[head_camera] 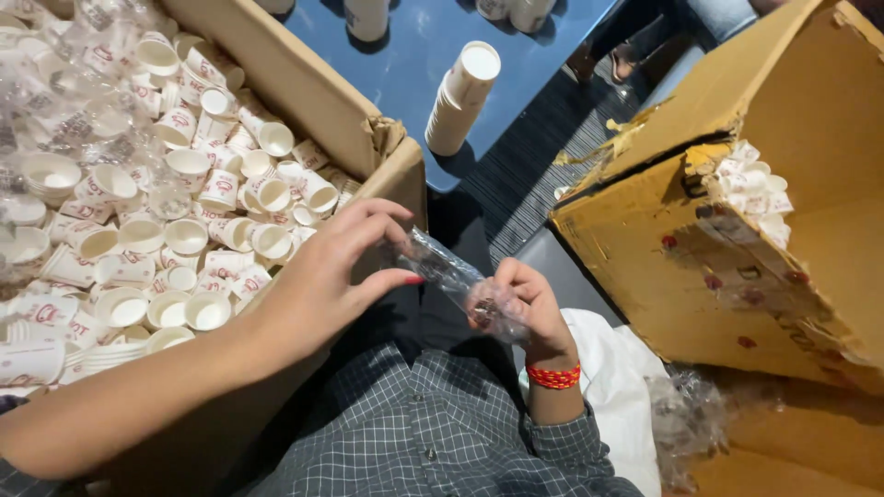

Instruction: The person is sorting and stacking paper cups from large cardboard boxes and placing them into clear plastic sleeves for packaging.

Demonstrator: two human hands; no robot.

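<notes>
**Two hands stretch a clear plastic wrapper between them**

Two bare hands meet over the person's lap, joined by a crumpled clear plastic wrapper (448, 273). The left hand (324, 281) pinches the wrapper's upper end between thumb and forefinger, the other fingers spread loosely above. The right hand (522, 308), with a red beaded bracelet (553, 375) on its wrist, is curled tight around the lower end, where the plastic bunches up inside the fist. The wrapper runs slantwise from one grip to the other, so the hands sit near each other but do not touch.

Behind the left hand stands a large cardboard box (318, 92) filled with loose small white paper cups (187, 236) with red printing, along with more clear plastic. To the right, a second cardboard box (663, 239), torn at its edge, lies tipped on its side with a few cups (750, 189) showing at the tear. Farther off, a nested stack of paper cups (462, 97) lies on a blue table (405, 64). More crumpled plastic (686, 419) rests beside the right forearm, below the tipped box.
</notes>
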